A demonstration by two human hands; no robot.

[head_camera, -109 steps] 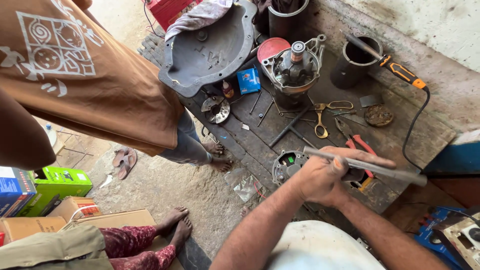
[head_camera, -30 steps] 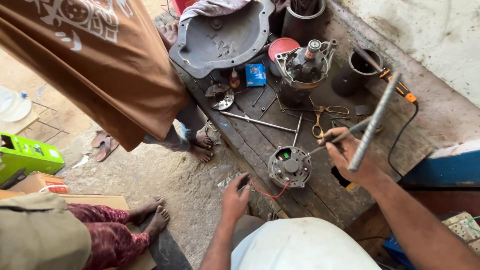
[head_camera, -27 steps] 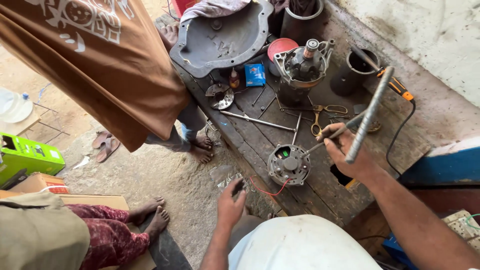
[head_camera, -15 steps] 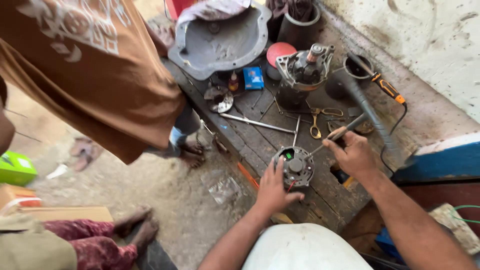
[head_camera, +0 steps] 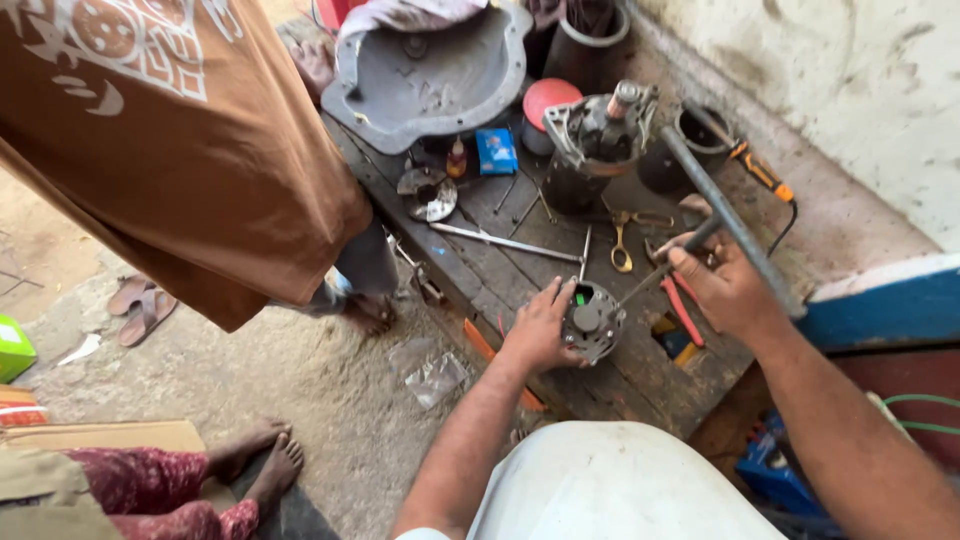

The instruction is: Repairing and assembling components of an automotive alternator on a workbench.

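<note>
The left hand [head_camera: 540,330], which a second ago hung free over the ground at the lower middle of the frame, has come up onto the worktop [head_camera: 640,375] and now has its grip on the round grey motor part [head_camera: 592,320] at the centre. The right hand [head_camera: 722,290], then holding the long grey metal bar [head_camera: 730,220] raised toward the upper right, now holds it lower, with a thin rod [head_camera: 660,272] reaching down to the motor part.
</note>
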